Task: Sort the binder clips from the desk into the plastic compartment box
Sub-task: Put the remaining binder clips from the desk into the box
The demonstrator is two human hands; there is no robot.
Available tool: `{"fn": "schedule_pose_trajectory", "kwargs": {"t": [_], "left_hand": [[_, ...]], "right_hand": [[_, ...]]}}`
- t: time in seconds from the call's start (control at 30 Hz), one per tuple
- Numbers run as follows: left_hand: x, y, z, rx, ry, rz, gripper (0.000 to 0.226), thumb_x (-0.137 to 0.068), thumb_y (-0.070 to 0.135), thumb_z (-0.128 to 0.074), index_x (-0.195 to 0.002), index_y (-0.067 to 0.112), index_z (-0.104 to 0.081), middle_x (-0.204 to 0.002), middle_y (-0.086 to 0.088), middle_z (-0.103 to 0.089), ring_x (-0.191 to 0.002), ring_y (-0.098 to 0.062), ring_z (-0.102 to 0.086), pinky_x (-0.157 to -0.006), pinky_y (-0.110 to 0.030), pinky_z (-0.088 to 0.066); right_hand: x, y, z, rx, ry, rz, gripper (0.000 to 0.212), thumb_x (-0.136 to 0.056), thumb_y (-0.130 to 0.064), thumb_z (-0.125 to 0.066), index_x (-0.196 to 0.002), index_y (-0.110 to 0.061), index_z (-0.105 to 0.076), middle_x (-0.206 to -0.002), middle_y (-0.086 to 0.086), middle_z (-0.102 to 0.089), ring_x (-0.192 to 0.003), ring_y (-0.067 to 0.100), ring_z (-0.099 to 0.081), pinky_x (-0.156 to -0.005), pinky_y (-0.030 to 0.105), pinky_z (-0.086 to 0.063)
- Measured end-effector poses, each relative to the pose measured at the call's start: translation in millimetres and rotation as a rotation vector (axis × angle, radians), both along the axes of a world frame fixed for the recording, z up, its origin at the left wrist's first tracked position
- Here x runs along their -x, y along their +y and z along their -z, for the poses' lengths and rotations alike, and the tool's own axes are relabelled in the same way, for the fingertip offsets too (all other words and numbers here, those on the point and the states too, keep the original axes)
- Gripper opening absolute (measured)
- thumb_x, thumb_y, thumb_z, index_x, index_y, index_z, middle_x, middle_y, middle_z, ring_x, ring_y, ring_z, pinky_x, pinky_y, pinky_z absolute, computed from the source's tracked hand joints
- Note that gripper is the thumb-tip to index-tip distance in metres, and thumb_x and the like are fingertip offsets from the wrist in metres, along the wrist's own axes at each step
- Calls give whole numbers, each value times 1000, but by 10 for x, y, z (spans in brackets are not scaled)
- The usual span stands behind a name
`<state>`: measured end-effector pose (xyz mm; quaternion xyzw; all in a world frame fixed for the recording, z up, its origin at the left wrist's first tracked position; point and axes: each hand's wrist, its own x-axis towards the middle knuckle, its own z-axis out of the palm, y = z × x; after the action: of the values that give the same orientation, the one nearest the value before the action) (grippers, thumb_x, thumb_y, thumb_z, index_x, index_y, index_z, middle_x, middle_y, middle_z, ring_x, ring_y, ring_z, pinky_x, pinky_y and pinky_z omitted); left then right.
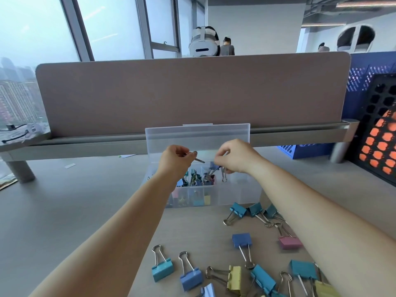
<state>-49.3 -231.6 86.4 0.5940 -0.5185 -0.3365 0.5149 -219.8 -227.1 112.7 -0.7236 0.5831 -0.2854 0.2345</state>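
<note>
Nearest me, loose clips (pixel 242 240) in teal, blue, yellow and pink lie scattered on the table (pixel 85 211), near and to the right. Farther off, the clear box (pixel 235 196) sits with its lid (pixel 197 136) standing upright, and its left compartments hold clips. Above the box, my left grip (pixel 176 157) pinches a wire handle (pixel 199 160) and my right grip (pixel 233 156) pinches a blue clip (pixel 215 166). I cannot tell whether they hold one clip between them. The risk, as I judge it: a sprung handle could snap loose, or letting go here could drop the clip into the wrong compartment.
</note>
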Motion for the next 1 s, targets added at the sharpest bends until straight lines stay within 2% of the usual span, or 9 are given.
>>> {"fn": "schedule_pose_trajectory", "kwargs": {"t": [0.07, 0.23, 0.4, 0.53, 0.6, 0.73, 0.87, 0.93, 1.0], "left_hand": [[22, 8, -1, -4, 9, 20, 26, -87, 23, -68, -107, 10, -58, -96, -5, -66, -83, -18, -63, -80, -31, -54], [65, 16, 23, -27, 11, 55, 22, -87, 23, -68, -103, 12, -57, -95, -4, -65, -76, -15, -61, -85, -35, -54], [23, 16, 9, -36, 20, 60, 24, -87, 23, -68, -105, 11, -58, -94, -6, -66, -79, -16, -61, -82, -34, -54], [13, 13, -28, -39, 11, 96, 18, -85, 20, -71, -97, 11, -63, -92, -7, -68, -83, -17, -65, -88, -39, -55], [46, 29, -41, -39, -2, 126, 16, -84, 18, -72, -97, 11, -65, -92, -6, -68, -83, -17, -66, -89, -38, -55], [143, 59, -41, -34, -40, 166, 14, -84, 17, -72, -96, 15, -65, -94, -7, -68, -88, -23, -65, -87, -37, -55], [216, 66, -38, -29, -70, 173, 18, -85, 15, -70, -102, 11, -65, -93, -7, -68, -82, -18, -64, -84, -34, -55], [246, 71, -42, -40, -71, 170, 23, -85, 16, -70, -106, 8, -62, -95, -8, -68, -83, -18, -65, -85, -35, -56], [272, 59, -33, -43, -116, 161, 27, -84, 21, -72, -104, 8, -60, -90, -5, -69, -84, -20, -68, -84, -38, -57]], "right_hand": [[86, -23, -9, -48, -58, 7, 17, -81, -15, -63, -90, -2, -69, -83, 9, -69, -71, 20, -69, -76, 35, -60], [100, -18, 37, -95, -114, -5, 18, -83, -12, -62, -94, 1, -69, -85, 7, -65, -68, 15, -65, -72, 30, -60], [120, -56, 32, -84, -122, 21, 21, -83, -11, -61, -96, 5, -67, -83, 7, -64, -67, 15, -63, -68, 26, -59], [190, -102, 38, -62, -75, 75, 22, -81, -11, -60, -94, 6, -67, -78, 9, -64, -66, 18, -62, -76, 37, -58], [227, -110, 42, -67, 3, 89, 22, -81, -12, -59, -93, 4, -67, -75, 10, -64, -63, 18, -61, -74, 35, -57], [228, -89, 74, -235, 141, 18, 22, -85, -19, -61, -90, 0, -70, -79, 8, -66, -67, 16, -65, -72, 29, -55], [206, -93, 58, -202, -72, 34, 20, -96, -18, -53, -103, -7, -68, -98, 10, -68, -80, 18, -70, -75, 26, -58], [191, -79, 30, -209, -236, 29, 20, -97, -15, -51, -104, -5, -67, -99, 13, -68, -83, 22, -71, -71, 24, -58], [182, -80, 19, -174, -255, 31, 21, -97, -16, -49, -103, -7, -67, -97, 10, -69, -84, 20, -70, -66, 22, -57]]}}
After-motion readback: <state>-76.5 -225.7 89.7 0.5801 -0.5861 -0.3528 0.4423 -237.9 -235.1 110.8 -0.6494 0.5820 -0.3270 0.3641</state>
